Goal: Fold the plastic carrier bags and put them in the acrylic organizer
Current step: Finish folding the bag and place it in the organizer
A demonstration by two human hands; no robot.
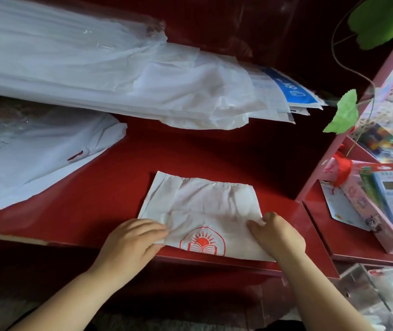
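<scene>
Fingers of my left hand and right hand pinched the near edges of the carrier bag, flat on the tabletop; lifting one side first, I judged, could let slick film slip and skew the fold.

White carrier bag with red sun-and-book emblem; red counter.

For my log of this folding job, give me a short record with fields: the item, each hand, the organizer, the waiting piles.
Item: white carrier bag with red logo, flat on the red counter
Left hand: pinches the bag's left edge
Right hand: grips the bag's right edge
Acrylic organizer: lower right, white plastic inside
Bag piles: two, at the counter's back left
</scene>
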